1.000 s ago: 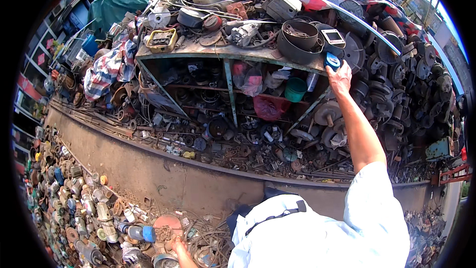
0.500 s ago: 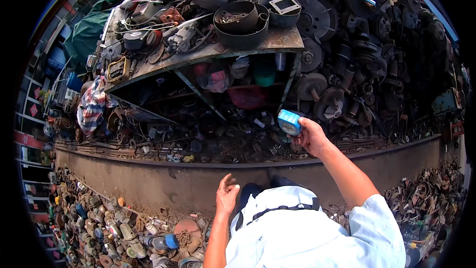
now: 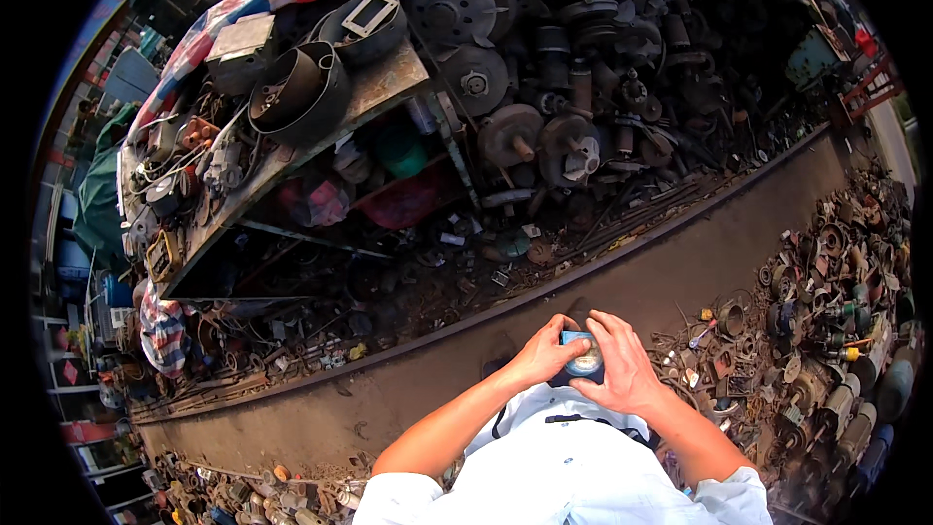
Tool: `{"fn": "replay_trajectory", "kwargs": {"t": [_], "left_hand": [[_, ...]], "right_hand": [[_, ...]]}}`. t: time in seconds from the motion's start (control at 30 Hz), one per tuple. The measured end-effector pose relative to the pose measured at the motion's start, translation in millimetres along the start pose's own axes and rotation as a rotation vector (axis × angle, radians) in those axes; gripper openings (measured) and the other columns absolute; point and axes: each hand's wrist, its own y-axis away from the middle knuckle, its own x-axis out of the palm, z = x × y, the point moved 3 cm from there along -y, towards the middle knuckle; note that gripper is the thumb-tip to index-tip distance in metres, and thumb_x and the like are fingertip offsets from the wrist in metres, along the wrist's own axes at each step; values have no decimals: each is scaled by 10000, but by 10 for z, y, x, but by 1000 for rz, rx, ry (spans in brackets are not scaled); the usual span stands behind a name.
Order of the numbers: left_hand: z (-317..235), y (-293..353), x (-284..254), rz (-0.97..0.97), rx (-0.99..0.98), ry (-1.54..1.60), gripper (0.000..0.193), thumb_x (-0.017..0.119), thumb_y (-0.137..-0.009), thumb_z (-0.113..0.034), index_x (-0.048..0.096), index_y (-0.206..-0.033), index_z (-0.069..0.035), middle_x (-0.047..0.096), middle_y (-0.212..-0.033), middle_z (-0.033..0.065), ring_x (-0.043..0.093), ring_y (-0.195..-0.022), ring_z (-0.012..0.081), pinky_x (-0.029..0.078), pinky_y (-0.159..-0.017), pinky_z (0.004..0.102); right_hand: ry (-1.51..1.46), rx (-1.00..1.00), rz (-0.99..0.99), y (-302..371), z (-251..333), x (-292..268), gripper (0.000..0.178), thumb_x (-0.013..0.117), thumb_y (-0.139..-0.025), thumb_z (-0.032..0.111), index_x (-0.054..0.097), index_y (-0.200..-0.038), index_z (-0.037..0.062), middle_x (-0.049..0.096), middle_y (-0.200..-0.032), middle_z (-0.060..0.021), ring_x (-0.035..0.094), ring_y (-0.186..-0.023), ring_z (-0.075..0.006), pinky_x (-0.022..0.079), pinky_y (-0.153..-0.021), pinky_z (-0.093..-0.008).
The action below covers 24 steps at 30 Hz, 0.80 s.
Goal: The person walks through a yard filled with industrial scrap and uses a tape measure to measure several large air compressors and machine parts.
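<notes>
A small blue tape measure (image 3: 583,362) with a round, pale label sits between my two hands, close in front of my shirt. My left hand (image 3: 546,348) grips it from the left, its thumb lying over the case. From the right, my right hand (image 3: 622,367) closes round the other side, with fingers bent over the far edge. Parts of the case are hidden by the fingers. Whether any blade is pulled out I cannot tell.
Beyond a long metal edge (image 3: 544,297) stands a worn workbench (image 3: 384,87) with metal pots (image 3: 301,102) and scrap on top. Discs and motor parts (image 3: 510,136) are heaped to its right. More scrap parts (image 3: 807,369) lie piled at the near right.
My right hand has brought the tape measure down and back toward my body. My left hand has come up and taken hold of it too. The view has swung to the right.
</notes>
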Motion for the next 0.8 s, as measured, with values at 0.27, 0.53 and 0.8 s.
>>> {"fn": "replay_trajectory", "kwargs": {"t": [0.27, 0.53, 0.8], "left_hand": [[-514, -1008, 1224, 195, -191, 363, 412, 590, -885, -145, 418, -1223, 17, 554, -1012, 111, 603, -836, 175, 551, -711, 335], [-1414, -2470, 1719, 31, 5, 126, 102, 646, -834, -22, 552, -874, -30, 621, -914, 88, 620, -781, 177, 540, -669, 310], [-2889, -4660, 2234, -72, 317, 574, 109, 605, -899, -134, 558, -964, -60, 638, -937, 73, 606, -756, 160, 502, -556, 252]], "right_hand": [[-116, 348, 8, 626, -1591, -657, 656, 613, -794, 352, 417, -1347, 57, 534, -1146, -151, 514, -1069, -328, 477, -853, -466], [-350, 833, 100, 1784, -3478, -1402, 497, 542, -741, 289, 540, -1207, 116, 550, -1161, -176, 526, -1106, -352, 443, -900, -469], [-646, 1027, 35, 2872, -5011, -1558, 371, 515, -882, 321, 615, -1102, 39, 639, -1037, -195, 592, -1008, -338, 453, -858, -429]]}}
